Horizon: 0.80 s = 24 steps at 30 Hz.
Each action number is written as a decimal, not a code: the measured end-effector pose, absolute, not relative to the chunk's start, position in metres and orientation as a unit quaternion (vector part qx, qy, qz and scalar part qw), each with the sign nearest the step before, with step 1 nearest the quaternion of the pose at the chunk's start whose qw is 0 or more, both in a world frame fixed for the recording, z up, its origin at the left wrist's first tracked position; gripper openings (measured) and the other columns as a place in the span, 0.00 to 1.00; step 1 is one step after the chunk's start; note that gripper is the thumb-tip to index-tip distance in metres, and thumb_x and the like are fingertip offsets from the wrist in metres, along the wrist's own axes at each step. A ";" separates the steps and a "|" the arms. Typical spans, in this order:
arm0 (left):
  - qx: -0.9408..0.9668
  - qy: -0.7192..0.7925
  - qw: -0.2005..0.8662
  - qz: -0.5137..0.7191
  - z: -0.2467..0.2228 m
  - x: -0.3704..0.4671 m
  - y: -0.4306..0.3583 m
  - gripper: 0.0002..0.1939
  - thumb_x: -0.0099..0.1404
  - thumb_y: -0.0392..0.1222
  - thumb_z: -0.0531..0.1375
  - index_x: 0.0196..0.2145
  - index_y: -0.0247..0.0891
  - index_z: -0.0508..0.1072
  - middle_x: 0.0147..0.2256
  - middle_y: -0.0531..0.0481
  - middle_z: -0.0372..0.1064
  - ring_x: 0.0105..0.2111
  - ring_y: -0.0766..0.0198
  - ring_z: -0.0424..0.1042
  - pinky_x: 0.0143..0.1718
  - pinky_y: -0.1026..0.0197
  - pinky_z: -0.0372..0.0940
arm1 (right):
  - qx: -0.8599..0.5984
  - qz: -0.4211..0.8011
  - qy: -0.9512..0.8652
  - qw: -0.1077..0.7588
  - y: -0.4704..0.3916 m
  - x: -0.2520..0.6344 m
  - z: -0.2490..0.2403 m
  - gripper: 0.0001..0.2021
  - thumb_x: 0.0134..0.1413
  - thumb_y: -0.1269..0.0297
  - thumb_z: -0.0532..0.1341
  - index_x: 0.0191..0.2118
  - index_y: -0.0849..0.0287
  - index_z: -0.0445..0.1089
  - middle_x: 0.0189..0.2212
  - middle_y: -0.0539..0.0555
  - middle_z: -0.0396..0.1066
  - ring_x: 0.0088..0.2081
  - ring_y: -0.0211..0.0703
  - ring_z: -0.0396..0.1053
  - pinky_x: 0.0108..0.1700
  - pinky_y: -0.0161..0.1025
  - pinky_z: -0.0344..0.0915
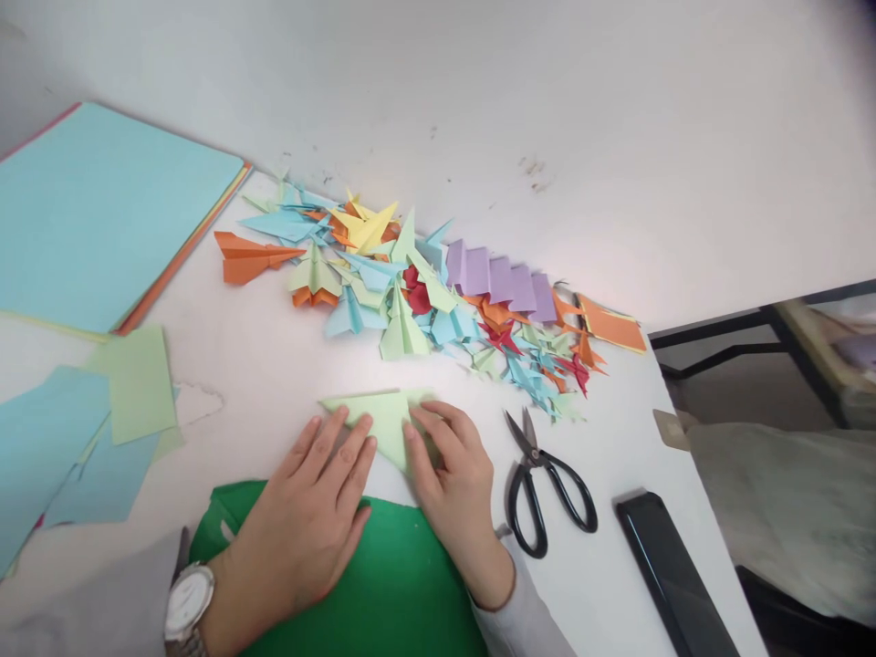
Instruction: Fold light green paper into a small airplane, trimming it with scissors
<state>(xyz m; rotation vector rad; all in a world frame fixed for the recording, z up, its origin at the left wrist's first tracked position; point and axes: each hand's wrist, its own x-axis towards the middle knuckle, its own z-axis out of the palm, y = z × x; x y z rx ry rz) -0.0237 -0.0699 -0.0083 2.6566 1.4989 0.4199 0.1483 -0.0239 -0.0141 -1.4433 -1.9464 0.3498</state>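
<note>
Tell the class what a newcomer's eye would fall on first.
Probably the bright heap of folded paper along the white table's far edge. Next, the left hand and right hand on a pale green folded sheet nearer the wearer, with black-handled scissors lying open to their right.

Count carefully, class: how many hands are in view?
2. The left hand has fingertips on the left part of the light green paper; the right hand touches its right part. No other hand shows.

Papercraft workspace, white table [229,333], folded paper shapes [403,330], scissors [535,456], coloured sheets [123,219]
</note>
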 end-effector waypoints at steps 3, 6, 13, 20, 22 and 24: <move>0.862 0.490 0.035 0.124 -0.008 -0.024 -0.069 0.25 0.64 0.46 0.50 0.56 0.31 0.63 0.60 0.40 0.54 0.61 0.44 0.48 0.59 0.44 0.46 | -0.564 0.141 -0.745 0.327 -0.025 0.150 -0.015 0.16 0.57 0.67 0.55 0.51 0.56 0.65 0.45 0.62 0.65 0.40 0.46 0.67 0.38 0.44 0.69; 0.863 0.490 0.038 0.121 -0.008 -0.024 -0.068 0.26 0.64 0.47 0.49 0.56 0.31 0.63 0.60 0.40 0.54 0.61 0.45 0.48 0.59 0.44 0.46 | -0.560 0.124 -0.759 0.308 -0.025 0.150 -0.015 0.15 0.56 0.67 0.56 0.49 0.56 0.68 0.48 0.62 0.63 0.37 0.44 0.66 0.38 0.45 0.68; 0.861 0.492 0.045 0.119 -0.009 -0.024 -0.068 0.25 0.65 0.47 0.49 0.56 0.33 0.63 0.60 0.40 0.55 0.61 0.45 0.48 0.58 0.43 0.47 | -0.545 0.092 -0.787 0.275 -0.024 0.149 -0.015 0.12 0.56 0.66 0.56 0.45 0.57 0.71 0.48 0.62 0.64 0.35 0.45 0.63 0.38 0.48 0.67; 0.862 0.490 0.045 0.121 -0.010 -0.024 -0.068 0.25 0.64 0.47 0.49 0.56 0.32 0.63 0.60 0.39 0.55 0.61 0.45 0.48 0.58 0.42 0.48 | -0.549 0.081 -0.790 0.259 -0.024 0.148 -0.015 0.13 0.56 0.66 0.56 0.47 0.57 0.70 0.48 0.63 0.63 0.35 0.46 0.62 0.37 0.48 0.66; 0.861 0.492 0.047 0.122 -0.010 -0.024 -0.068 0.25 0.64 0.47 0.49 0.56 0.32 0.63 0.60 0.39 0.55 0.61 0.45 0.48 0.58 0.43 0.48 | -0.549 0.080 -0.792 0.255 -0.024 0.147 -0.015 0.13 0.56 0.66 0.56 0.47 0.57 0.70 0.48 0.63 0.63 0.35 0.46 0.62 0.37 0.48 0.66; 0.860 0.493 0.049 0.120 -0.010 -0.024 -0.068 0.25 0.64 0.47 0.49 0.56 0.32 0.63 0.60 0.39 0.54 0.61 0.45 0.48 0.58 0.43 0.48 | -0.550 0.076 -0.793 0.251 -0.023 0.147 -0.014 0.13 0.56 0.65 0.56 0.47 0.58 0.69 0.48 0.63 0.63 0.35 0.46 0.62 0.37 0.48 0.66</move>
